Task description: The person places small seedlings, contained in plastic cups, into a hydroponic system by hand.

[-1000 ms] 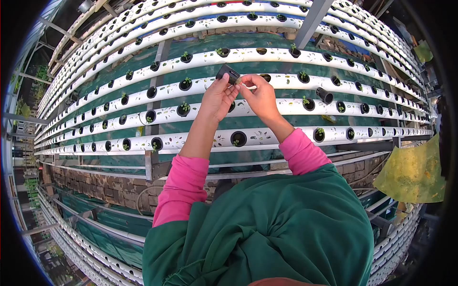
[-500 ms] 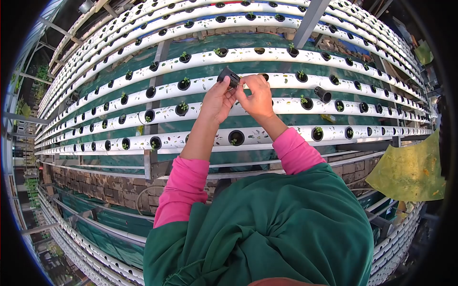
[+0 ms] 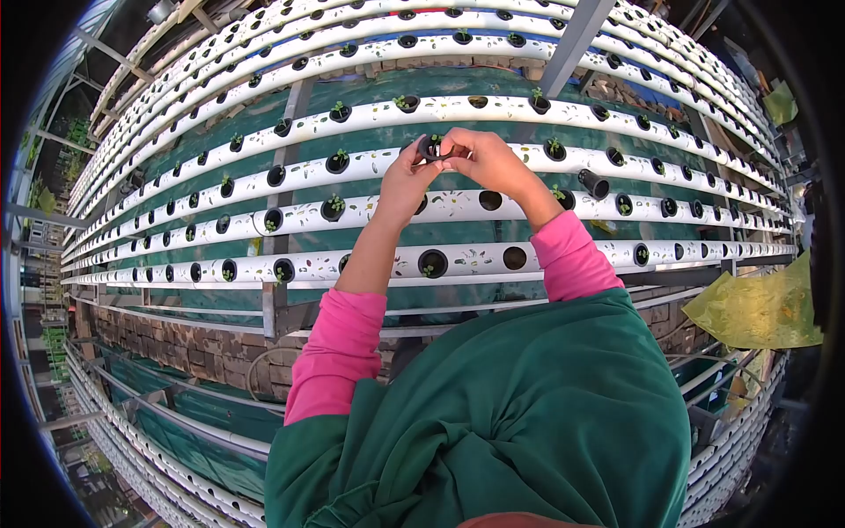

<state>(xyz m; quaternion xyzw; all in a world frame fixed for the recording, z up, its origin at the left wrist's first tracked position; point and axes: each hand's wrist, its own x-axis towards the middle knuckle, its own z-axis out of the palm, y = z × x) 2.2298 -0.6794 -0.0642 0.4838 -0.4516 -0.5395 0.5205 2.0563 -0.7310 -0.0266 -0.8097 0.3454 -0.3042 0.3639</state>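
Both hands meet around a small black net cup (image 3: 432, 148) above the white pipes. My left hand (image 3: 407, 187) is closed on the cup's left side. The fingers of my right hand (image 3: 487, 161) are pinched at its right rim, and something small and pale shows inside the cup. Below them runs a white pipe (image 3: 458, 208) with round holes, some holding black cups with green seedlings. Another black cup (image 3: 593, 184) lies tilted on the pipes to the right of my right hand.
More white pipes (image 3: 387, 113) with seedlings run across the view. A grey metal post (image 3: 574, 48) rises beyond the hands. Yellow sheets (image 3: 757, 304) hang at the right. Green sheeting (image 3: 370, 86) and a brick strip (image 3: 189, 343) lie below the pipes.
The cup has turned so that its opening faces more upward. My right hand and forearm have shifted right, and its fingers are now at the rim.
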